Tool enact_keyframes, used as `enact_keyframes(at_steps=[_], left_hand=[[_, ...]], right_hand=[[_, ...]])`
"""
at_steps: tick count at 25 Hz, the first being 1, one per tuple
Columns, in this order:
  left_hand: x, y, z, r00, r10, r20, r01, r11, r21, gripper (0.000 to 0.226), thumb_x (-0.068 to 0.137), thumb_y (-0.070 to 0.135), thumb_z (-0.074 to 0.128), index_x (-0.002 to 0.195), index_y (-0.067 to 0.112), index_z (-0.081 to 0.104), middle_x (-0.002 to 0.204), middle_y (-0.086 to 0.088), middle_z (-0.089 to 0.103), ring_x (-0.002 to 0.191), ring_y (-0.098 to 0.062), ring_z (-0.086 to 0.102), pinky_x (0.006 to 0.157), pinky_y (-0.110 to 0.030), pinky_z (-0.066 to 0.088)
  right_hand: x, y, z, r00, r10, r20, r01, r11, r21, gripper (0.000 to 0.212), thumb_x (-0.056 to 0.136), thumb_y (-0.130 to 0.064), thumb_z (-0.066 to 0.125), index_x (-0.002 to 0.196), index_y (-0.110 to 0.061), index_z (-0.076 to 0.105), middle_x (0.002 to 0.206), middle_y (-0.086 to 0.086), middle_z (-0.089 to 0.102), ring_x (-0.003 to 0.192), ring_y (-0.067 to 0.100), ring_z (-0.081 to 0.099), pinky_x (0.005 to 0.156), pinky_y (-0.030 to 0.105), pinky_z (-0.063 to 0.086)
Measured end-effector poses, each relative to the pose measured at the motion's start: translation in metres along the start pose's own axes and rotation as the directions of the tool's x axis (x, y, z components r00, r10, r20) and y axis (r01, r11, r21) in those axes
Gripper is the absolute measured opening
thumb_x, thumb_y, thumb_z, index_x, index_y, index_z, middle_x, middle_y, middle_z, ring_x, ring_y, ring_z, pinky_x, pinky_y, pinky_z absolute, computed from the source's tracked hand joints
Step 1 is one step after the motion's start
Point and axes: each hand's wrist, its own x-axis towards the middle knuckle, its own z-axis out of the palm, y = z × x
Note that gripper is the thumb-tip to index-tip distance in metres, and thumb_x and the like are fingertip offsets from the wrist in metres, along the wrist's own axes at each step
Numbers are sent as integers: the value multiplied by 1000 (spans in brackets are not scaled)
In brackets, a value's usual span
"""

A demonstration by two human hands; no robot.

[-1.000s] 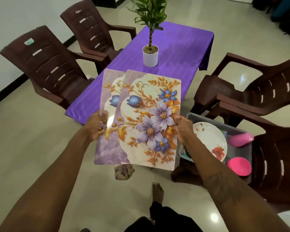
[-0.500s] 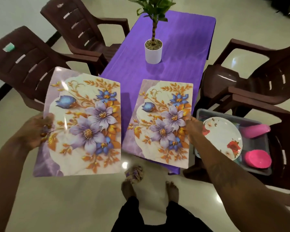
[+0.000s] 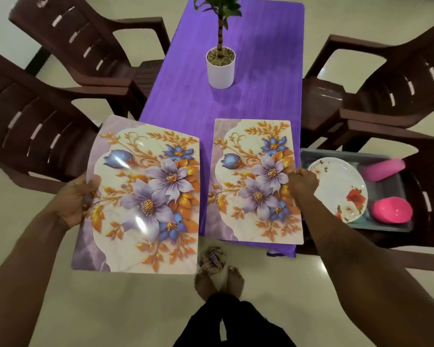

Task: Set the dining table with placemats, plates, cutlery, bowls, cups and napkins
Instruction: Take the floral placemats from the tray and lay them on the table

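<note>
Across the lower middle of the frame, two floral placemats sit side by side, apart from each other. The left hand (image 3: 77, 199) grips the left-hand placemat (image 3: 145, 196) by its left edge, thumb on the printed face, and holds it clear of the table, over the floor beside a brown plastic chair (image 3: 35, 136). The right hand (image 3: 302, 184) pinches the right edge of the right-hand placemat (image 3: 253, 181), which lies over the near end of the table (image 3: 261, 83); whether it rests flat on the purple cloth cannot be told.

Toward the top centre, a potted plant (image 3: 220, 67) in a white pot stands upright on the cloth. At the right edge of the frame, a grey tub (image 3: 386, 186) sits on a chair seat and holds a white flowered plate (image 3: 336, 189), a pink cup (image 3: 383, 169) lying on its side, and a pink bowl (image 3: 391, 210). Three more brown chairs flank the table. Bottom centre, a crumpled patterned wad (image 3: 212, 260) lies on the pale floor, just in front of the person's bare feet (image 3: 218, 281).
</note>
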Motion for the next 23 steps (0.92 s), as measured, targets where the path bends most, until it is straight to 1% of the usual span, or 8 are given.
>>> enact_keyframes(at_steps=[1, 5, 7, 10, 13, 15, 18, 23], left_hand=[[2, 0, 6, 1000, -5, 15, 5, 1000, -9, 35, 110, 13, 39, 127, 19, 69, 112, -5, 77, 94, -20, 77, 79, -40, 64], [13, 6, 19, 1000, 2, 30, 0, 998, -64, 34, 110, 12, 39, 132, 13, 64, 113, -6, 76, 97, -21, 76, 81, -40, 63], [18, 5, 27, 1000, 0, 28, 2, 997, -74, 34, 110, 12, 40, 126, 16, 70, 113, -5, 77, 96, -20, 76, 81, -39, 63], [24, 5, 38, 999, -9, 37, 12, 996, -91, 34, 109, 12, 42, 118, 19, 74, 118, -6, 76, 100, -21, 75, 85, -39, 62], [30, 4, 42, 999, -14, 47, 18, 996, -90, 30, 107, 15, 46, 123, 17, 71, 121, -7, 74, 103, -23, 75, 88, -40, 62], [31, 4, 43, 999, -16, 48, 20, 995, -95, 29, 107, 16, 46, 126, 16, 67, 121, -7, 74, 102, -23, 75, 86, -39, 62], [32, 5, 49, 998, -14, 60, 20, 995, -97, 29, 107, 16, 46, 128, 15, 66, 120, -7, 75, 102, -23, 75, 84, -38, 63], [35, 5, 44, 998, -13, 65, 18, 997, -74, 34, 104, 23, 51, 135, 16, 62, 127, -10, 72, 109, -27, 73, 88, -41, 62]], right_hand=[[0, -1, 2, 1000, -6, -10, 6, 1000, -6, 26, 97, -14, 59, 110, 2, 74, 108, 19, 73, 93, 27, 61, 78, 26, 39], [-2, -1, 7, 999, 3, -52, -3, 1000, -7, 23, 96, -11, 58, 103, 5, 74, 102, 24, 73, 98, 39, 66, 82, 37, 50], [0, -3, 9, 997, -18, -79, 16, 999, -31, 24, 96, -12, 58, 103, 6, 73, 102, 25, 73, 99, 41, 66, 87, 40, 51], [-2, -6, 10, 993, -26, -116, 18, 997, -76, 26, 97, -14, 59, 106, 7, 72, 105, 25, 72, 102, 40, 65, 88, 37, 48], [-7, -10, 9, 990, -43, -133, 26, 992, -126, 33, 99, -23, 59, 110, 6, 71, 109, 23, 72, 104, 39, 65, 83, 34, 44], [-10, -12, 9, 989, -54, -136, 27, 980, -195, 37, 99, -28, 60, 112, 5, 70, 110, 22, 71, 105, 40, 65, 85, 38, 48], [-8, -10, 10, 987, -89, -133, 49, 961, -272, 39, 96, -31, 63, 111, 4, 71, 107, 22, 73, 100, 40, 69, 86, 43, 55], [-9, -6, 8, 992, -62, -109, 20, 938, -345, 44, 90, -41, 66, 103, 0, 72, 96, 17, 74, 87, 35, 72, 77, 38, 57]])
